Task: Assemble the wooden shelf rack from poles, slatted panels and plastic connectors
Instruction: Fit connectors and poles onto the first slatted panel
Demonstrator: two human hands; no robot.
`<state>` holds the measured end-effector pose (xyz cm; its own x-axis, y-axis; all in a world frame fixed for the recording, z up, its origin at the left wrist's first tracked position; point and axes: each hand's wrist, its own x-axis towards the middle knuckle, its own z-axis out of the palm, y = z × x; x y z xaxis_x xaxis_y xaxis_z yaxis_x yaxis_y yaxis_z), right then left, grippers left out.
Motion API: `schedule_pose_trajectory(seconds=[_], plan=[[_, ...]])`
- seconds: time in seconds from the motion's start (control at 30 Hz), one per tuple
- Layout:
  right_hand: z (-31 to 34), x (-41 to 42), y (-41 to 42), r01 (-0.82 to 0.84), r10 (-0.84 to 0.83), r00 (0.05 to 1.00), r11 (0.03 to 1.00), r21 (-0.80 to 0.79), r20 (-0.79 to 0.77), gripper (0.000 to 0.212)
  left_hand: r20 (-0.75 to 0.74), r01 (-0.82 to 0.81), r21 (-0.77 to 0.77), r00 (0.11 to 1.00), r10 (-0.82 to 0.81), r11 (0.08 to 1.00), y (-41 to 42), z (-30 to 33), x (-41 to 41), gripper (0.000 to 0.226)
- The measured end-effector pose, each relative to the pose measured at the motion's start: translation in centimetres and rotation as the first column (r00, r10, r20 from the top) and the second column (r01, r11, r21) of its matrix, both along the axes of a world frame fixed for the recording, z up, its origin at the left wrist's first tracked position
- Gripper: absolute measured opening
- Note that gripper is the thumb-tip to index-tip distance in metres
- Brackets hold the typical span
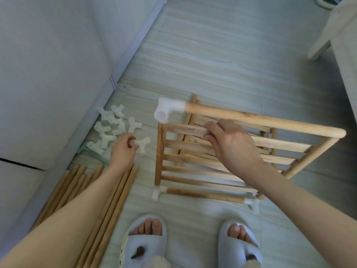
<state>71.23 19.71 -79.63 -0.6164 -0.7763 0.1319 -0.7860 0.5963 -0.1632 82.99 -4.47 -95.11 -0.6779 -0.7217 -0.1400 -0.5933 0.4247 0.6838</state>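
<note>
From the head camera, looking down at the pale wood-grain floor (222,55), both bare forearms reach forward from the bottom corners.

The left hand (123,149) stretches out low and to the left, wrist nearly straight, with its fingers and thumb curled round one tube of a white three-way plastic connector (142,145) that lies on the floor at the edge of a loose heap of white plastic connectors (110,126) beside the grey wall base (123,60).

The right hand (231,146) comes in from the right, palm turned down, fingers curled over and thumb under one slat of the light wooden slatted panel (193,163), gripping it near the panel's upper edge. The panel is tilted up off the floor. Along its raised far side runs a round wooden pole (260,119) capped at the left end by a white elbow connector (167,110); two more white connectors sit at the near corners on the floor.

A bundle of loose wooden poles (81,190) lies under the left forearm. Two feet in pale grey slippers (144,244) stand at the bottom edge.
</note>
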Motion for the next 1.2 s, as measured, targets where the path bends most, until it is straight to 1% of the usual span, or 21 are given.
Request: schedule_pose_trajectory(seconds=[0.07,0.13,0.23,0.3,0.37,0.43,0.5,0.57,0.63,0.67,0.73,0.77,0.8,0.83,0.87,0.9,0.93,0.97,1.0,1.07,1.2], plan=[[0.3,0.8,0.7,-0.001,0.001,1.0,1.0,0.02,-0.007,0.016,-0.114,-0.059,0.084,0.991,0.068,0.995,0.6,3.0,1.2,0.027],[0.4,1.7,1.4,0.012,-0.012,1.0,0.999,0.053,0.01,0.02,-0.274,-0.1,0.19,0.95,0.15,0.977,1.0,6.6,2.3,0.023],[0.5,2.7,2.3,0.04,-0.044,0.998,0.997,0.071,0.053,0.028,-0.544,-0.115,0.221,0.81,0.22,0.969,2.5,13.2,3.2,0.019],[0.6,3.4,3.0,0.043,-0.049,0.996,0.995,0.091,0.068,0.033,-0.682,-0.052,0.168,0.715,0.154,0.985,4.5,17.8,3.5,0.021],[1.0,3.9,3.7,0.052,-0.061,0.994,0.993,0.102,0.091,0.037,-0.73,0.062,0.074,0.684,0.012,0.995,7.3,21.4,3.4,0.022],[1.5,4.5,4.4,0.059,-0.074,0.988,0.992,0.114,0.134,0.04,-0.67,0.198,-0.069,0.717,-0.193,0.978,10.4,23.1,2.7,0.019],[1.9,5.1,5.1,0.062,-0.083,0.981,0.99,0.123,0.173,0.042,-0.518,0.345,-0.2,0.757,-0.398,0.917,13.5,23.4,1.3,0.017],[2.3,5.5,6.0,0.046,-0.071,0.977,0.991,0.126,0.2,0.042,-0.352,0.453,-0.273,0.774,-0.526,0.849,15.9,23.0,0.0,0.024],[2.8,6.0,7.2,0.016,-0.035,0.972,0.997,0.081,0.233,0.041,-0.241,0.491,-0.331,0.781,-0.576,0.805,17.0,22.2,-0.7,0.028],[3.1,6.2,7.8,0.002,-0.012,0.966,0.999,0.04,0.259,0.039,-0.22,0.491,-0.359,0.782,-0.583,0.794,17.2,21.8,-0.7,0.028],[4.0,6.5,9.2,0.039,-0.004,0.934,0.995,-0.09,0.356,0.032,-0.257,0.475,-0.359,0.777,-0.574,0.803,17.4,21.3,-0.4,0.026],[4.5,6.5,9.7,0.118,-0.028,0.893,0.978,-0.173,0.449,0.028,-0.279,0.474,-0.35,0.771,-0.573,0.808,17.4,21.3,-0.1,0.024],[5.2,6.6,10.3,0.24,-0.044,0.806,0.935,-0.259,0.59,0.027,-0.288,0.48,-0.355,0.76,-0.583,0.802,17.5,21.3,0.2,0.022],[6.0,6.8,10.8,0.391,-0.01,0.653,0.86,-0.327,0.757,0.028,-0.283,0.489,-0.37,0.75,-0.598,0.79,17.7,21.4,0.5,0.02],[6.7,6.8,11.1,0.536,0.083,0.46,0.768,-0.351,0.884,0.032,-0.273,0.499,-0.379,0.744,-0.609,0.78,17.8,21.5,0.7,0.019],[7.3,6.8,11.5,0.638,0.192,0.289,0.692,-0.338,0.938,0.035,-0.266,0.508,-0.373,0.743,-0.614,0.776,18.0,21.6,0.8,0.019],[7.9,6.8,11.8,0.686,0.271,0.185,0.653,-0.322,0.944,0.037,-0.264,0.519,-0.351,0.744,-0.614,0.779,18.1,21.8,0.9,0.019],[8.4,6.9,11.9,0.696,0.312,0.136,0.646,-0.315,0.94,0.037,-0.265,0.53,-0.316,0.747,-0.609,0.787,18.1,22.0,1.0,0.019],[8.8,7.1,11.9,0.691,0.326,0.118,0.651,-0.313,0.938,0.034,-0.268,0.538,-0.278,0.752,-0.603,0.795,18.1,22.1,1.1,0.019],[9.3,7.5,11.6,0.676,0.298,0.131,0.671,-0.305,0.946,0.028,-0.284,0.557,-0.228,0.747,-0.601,0.799,18.1,22.3,1.4,0.019],[9.6,8.1,10.9,0.639,0.169,0.234,0.715,-0.282,0.957,0.03,-0.301,0.618,-0.205,0.697,-0.65,0.759,18.0,22.6,2.1,0.015]])
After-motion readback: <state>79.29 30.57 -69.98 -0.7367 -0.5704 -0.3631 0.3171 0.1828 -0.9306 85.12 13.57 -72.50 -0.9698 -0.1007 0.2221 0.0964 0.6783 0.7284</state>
